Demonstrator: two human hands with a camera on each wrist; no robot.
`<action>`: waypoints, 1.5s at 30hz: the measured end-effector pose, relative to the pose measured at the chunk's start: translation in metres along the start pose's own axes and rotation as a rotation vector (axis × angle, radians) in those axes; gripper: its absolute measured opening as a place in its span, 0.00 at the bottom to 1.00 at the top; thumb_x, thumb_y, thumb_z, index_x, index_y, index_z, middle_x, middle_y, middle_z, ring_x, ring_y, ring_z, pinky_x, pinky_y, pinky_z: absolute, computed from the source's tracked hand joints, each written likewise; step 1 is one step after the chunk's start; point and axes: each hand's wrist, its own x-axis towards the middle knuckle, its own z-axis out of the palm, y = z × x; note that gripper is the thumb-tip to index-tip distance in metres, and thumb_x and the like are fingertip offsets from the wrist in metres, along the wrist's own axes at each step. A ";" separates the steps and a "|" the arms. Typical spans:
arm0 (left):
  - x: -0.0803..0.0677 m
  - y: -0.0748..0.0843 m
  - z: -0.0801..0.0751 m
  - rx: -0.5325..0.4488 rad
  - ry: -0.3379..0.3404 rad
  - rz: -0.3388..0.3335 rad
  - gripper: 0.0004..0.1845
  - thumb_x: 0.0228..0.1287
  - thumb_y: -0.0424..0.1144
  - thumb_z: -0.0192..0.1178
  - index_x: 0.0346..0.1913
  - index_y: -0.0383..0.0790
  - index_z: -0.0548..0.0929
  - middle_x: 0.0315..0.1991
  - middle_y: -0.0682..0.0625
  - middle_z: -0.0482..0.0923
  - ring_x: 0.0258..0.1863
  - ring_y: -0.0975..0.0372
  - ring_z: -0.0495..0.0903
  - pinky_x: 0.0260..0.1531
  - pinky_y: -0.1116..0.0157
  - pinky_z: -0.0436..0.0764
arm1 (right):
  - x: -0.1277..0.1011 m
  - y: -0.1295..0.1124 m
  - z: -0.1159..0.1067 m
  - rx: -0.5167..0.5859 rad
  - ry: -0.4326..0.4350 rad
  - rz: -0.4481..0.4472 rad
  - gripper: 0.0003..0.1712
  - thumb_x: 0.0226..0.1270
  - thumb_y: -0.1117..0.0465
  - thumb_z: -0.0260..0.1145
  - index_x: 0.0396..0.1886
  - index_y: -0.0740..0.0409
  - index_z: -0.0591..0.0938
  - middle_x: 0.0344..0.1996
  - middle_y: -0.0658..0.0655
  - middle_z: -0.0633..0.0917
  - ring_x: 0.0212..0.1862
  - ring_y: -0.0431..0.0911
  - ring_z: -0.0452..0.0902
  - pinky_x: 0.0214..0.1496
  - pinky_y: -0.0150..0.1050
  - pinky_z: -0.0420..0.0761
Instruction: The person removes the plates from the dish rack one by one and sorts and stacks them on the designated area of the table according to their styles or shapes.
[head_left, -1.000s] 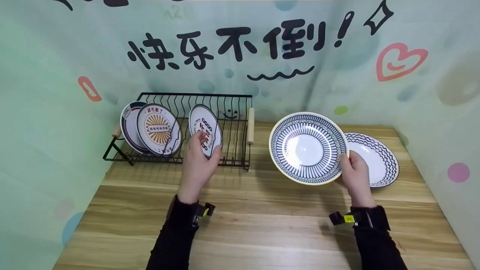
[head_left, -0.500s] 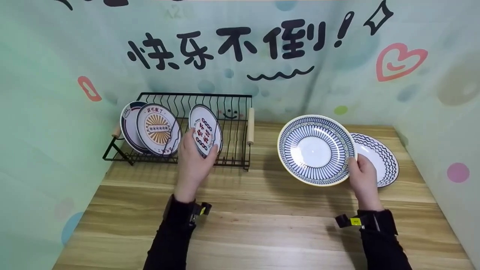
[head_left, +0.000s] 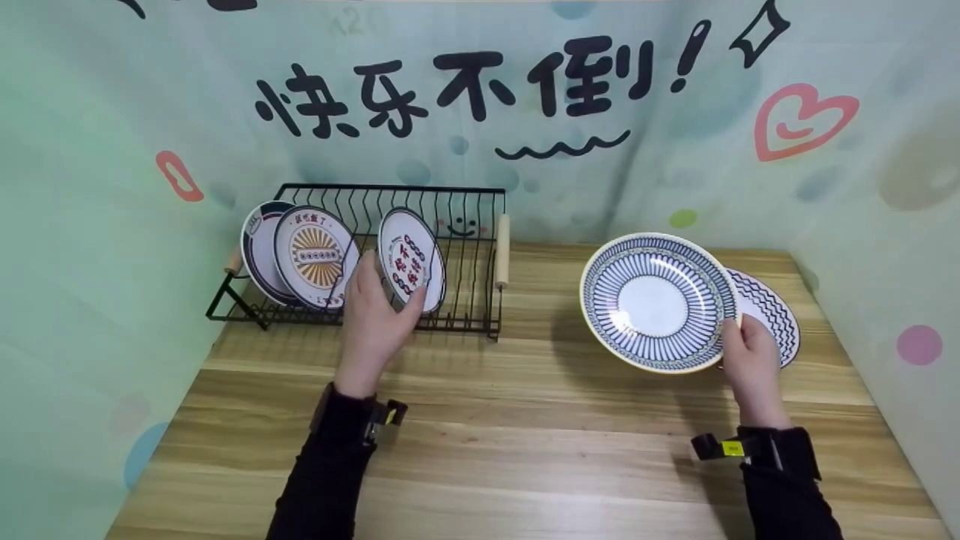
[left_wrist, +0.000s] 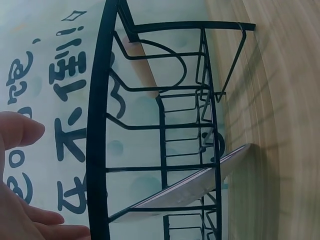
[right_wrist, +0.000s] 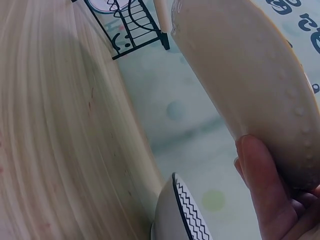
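Note:
My left hand (head_left: 373, 322) is beside a white plate with red lettering (head_left: 405, 234), which leans upright in the black wire dish rack (head_left: 390, 187). In the left wrist view its thumb and fingers (left_wrist: 25, 200) are spread apart with nothing between them, and the plate (left_wrist: 185, 192) shows edge-on behind the wires. My right hand (head_left: 754, 367) grips the right rim of a blue-and-white striped plate (head_left: 652, 304), tilted and raised over the table. The right wrist view shows this plate's pale underside (right_wrist: 240, 65), pinched at the rim by thumb and fingers.
A dish with a zigzag rim (head_left: 776, 319) sits on the wooden table (head_left: 525, 465) behind my right hand. At the rack's left end, a sunburst plate (head_left: 315, 255) and another plate (head_left: 255, 251) lean together. A printed cloth backdrop (head_left: 570, 187) stands close behind.
My left hand has drawn left and back from the red-lettered plate, which stays in the rack. My right hand has carried the striped plate rightward, covering more of the zigzag dish.

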 end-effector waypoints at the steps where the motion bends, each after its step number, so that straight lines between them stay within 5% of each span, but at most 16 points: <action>1: 0.001 -0.001 -0.001 0.002 -0.007 -0.002 0.50 0.60 0.49 0.67 0.73 0.22 0.53 0.71 0.26 0.56 0.71 0.40 0.55 0.72 0.46 0.54 | 0.000 0.001 -0.002 0.001 0.002 0.002 0.17 0.76 0.61 0.50 0.43 0.72 0.79 0.24 0.48 0.79 0.22 0.37 0.69 0.20 0.28 0.71; 25: 0.026 -0.009 -0.011 0.103 -0.148 -0.042 0.51 0.63 0.52 0.64 0.72 0.20 0.51 0.72 0.25 0.52 0.72 0.38 0.53 0.73 0.47 0.50 | 0.007 0.019 -0.038 -0.075 0.048 0.090 0.16 0.75 0.59 0.49 0.36 0.68 0.76 0.23 0.47 0.75 0.22 0.37 0.68 0.21 0.28 0.70; 36: 0.039 -0.011 -0.014 0.130 -0.230 -0.094 0.52 0.65 0.56 0.61 0.74 0.21 0.47 0.73 0.25 0.48 0.73 0.37 0.50 0.73 0.47 0.50 | 0.011 0.026 -0.057 0.047 -0.029 0.193 0.24 0.76 0.59 0.45 0.57 0.75 0.72 0.28 0.45 0.80 0.28 0.36 0.79 0.30 0.31 0.84; 45: 0.048 -0.011 -0.016 0.157 -0.267 -0.074 0.52 0.66 0.56 0.61 0.73 0.20 0.48 0.73 0.25 0.50 0.72 0.37 0.53 0.73 0.47 0.51 | 0.014 0.033 -0.067 0.048 -0.024 0.223 0.19 0.75 0.59 0.45 0.48 0.72 0.74 0.27 0.44 0.80 0.26 0.36 0.80 0.28 0.30 0.83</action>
